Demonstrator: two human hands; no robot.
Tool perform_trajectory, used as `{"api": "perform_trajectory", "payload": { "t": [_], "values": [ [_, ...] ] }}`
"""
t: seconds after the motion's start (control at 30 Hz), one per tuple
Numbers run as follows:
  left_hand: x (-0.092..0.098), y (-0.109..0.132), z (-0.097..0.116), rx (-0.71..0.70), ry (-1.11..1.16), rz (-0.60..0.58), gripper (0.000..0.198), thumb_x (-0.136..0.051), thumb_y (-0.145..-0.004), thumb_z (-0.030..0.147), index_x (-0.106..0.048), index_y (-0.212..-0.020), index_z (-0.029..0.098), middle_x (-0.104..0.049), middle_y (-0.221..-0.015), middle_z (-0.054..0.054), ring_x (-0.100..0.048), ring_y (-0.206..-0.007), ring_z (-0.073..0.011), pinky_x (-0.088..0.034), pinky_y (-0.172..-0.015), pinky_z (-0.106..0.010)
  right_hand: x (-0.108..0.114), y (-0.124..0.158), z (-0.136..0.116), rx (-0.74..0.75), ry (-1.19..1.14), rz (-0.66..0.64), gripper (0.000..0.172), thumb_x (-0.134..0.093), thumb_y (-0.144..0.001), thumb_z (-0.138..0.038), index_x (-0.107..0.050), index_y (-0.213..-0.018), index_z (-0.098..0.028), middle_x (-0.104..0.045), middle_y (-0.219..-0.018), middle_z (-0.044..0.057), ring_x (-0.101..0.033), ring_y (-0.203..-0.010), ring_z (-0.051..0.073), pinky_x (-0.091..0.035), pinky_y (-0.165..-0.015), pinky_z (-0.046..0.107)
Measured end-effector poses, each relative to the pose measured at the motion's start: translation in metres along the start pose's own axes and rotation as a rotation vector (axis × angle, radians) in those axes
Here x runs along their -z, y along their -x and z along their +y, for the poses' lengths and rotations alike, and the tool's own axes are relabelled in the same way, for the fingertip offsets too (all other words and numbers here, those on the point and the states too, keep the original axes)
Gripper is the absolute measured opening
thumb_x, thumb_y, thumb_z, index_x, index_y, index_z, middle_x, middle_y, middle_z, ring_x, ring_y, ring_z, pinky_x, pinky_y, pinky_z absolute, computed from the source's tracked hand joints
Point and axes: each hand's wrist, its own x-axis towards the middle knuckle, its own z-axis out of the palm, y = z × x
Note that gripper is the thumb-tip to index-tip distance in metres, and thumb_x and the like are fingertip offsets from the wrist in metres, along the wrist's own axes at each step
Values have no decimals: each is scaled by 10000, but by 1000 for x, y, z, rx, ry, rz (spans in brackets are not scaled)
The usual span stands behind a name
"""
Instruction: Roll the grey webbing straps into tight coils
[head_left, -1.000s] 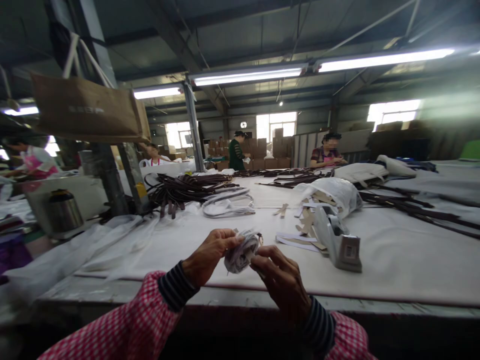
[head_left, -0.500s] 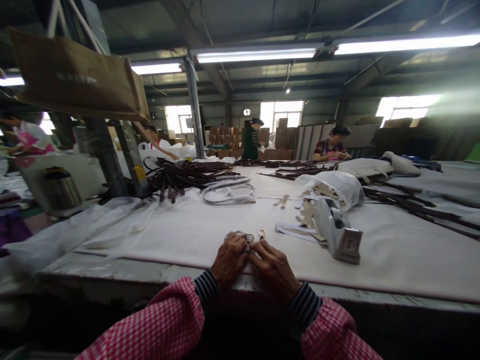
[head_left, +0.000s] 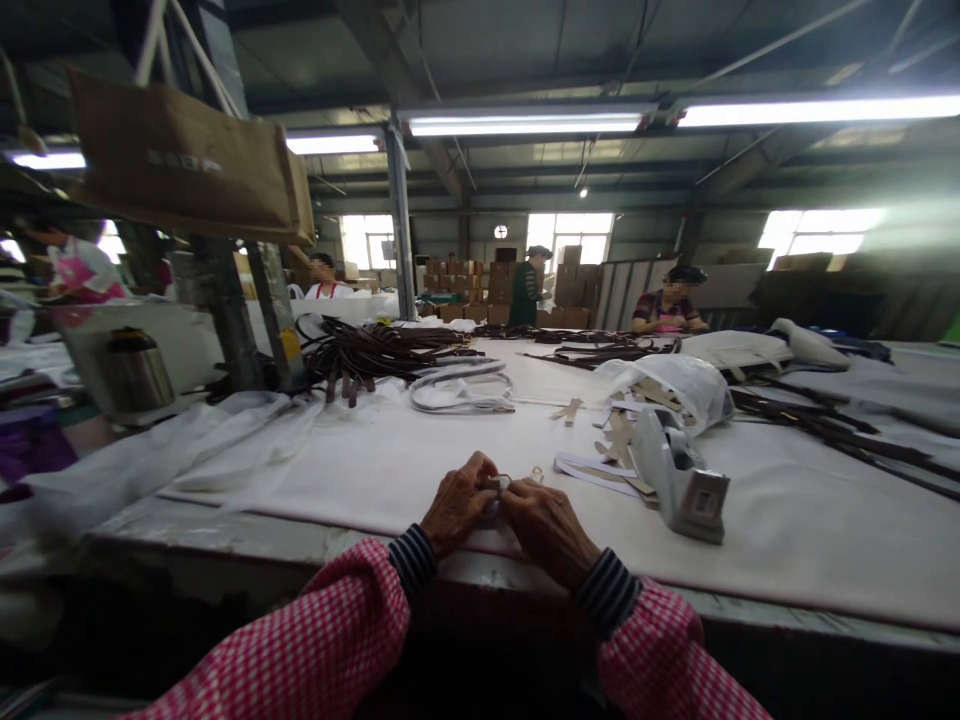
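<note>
Close together over the near edge of the white-covered table, my left hand (head_left: pixel 459 508) and my right hand (head_left: pixel 546 528) meet with bent, pinching fingers. Between the fingertips shows a small metal clasp (head_left: pixel 505 481) with whitish material about it; my fingers hide most of it. Just beyond the right knuckles a second, gold-coloured metal clasp (head_left: pixel 537 475) sticks up. Whether the two belong to one piece I cannot tell. A grey tape dispenser (head_left: pixel 694 490) stands to the right of my right hand, beside paper strips (head_left: pixel 596 470).
Dark straps (head_left: pixel 375 350) lie piled at the back left, near a looped grey cord (head_left: pixel 461 388). A clear plastic bag (head_left: pixel 694 385) of beige scraps rests behind the dispenser. More dark straps (head_left: pixel 840 425) lie right. A brown bag (head_left: pixel 187 165) hangs upper left. Several people work beyond.
My left fingers have risen and bunched around the clasp, and whitish material now shows between the hands. The view has tilted slightly up and left. A person at the back left has lowered an arm.
</note>
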Motion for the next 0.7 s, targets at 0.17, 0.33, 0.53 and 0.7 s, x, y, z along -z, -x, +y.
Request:
{"api": "perform_trajectory", "payload": {
  "t": [0.17,0.33,0.53,0.7],
  "values": [
    [-4,-7,-8,49,135,39,103,-646,-715,207,-622,-813,189,-695,-774,-21,-651,-771,-205,-475,-709,-290,11,-18,14,-104,-156,-19,84,-681,-871,-192,-731,-804,-183,-700,-717,15,-623,-694,163,-340,-622,250],
    [-6,-11,-9,105,267,68,79,-633,-687,216,-638,-741,159,-669,-692,-15,-614,-655,-168,-470,-633,-269,2,-29,27,-209,-301,-4,84,-751,-766,-233,-708,-812,-177,-698,-724,2,-606,-677,160,-332,-585,234],
    [-7,-17,0,114,280,25,141,-680,-729,281,-647,-713,146,-669,-666,-21,-624,-660,-175,-488,-657,-286,-5,-36,37,-174,-471,-80,80,-735,-746,-197,-707,-813,-164,-659,-673,-34,-589,-636,134,-347,-562,214],
    [4,-15,-1,53,102,-19,165,-666,-802,320,-677,-778,157,-685,-779,-45,-630,-803,-222,-495,-773,-350,-5,-36,36,-152,-532,-102,105,-679,-759,-159,-712,-662,-142,-656,-683,-9,-561,-648,131,-371,-586,217]
  ]
}}
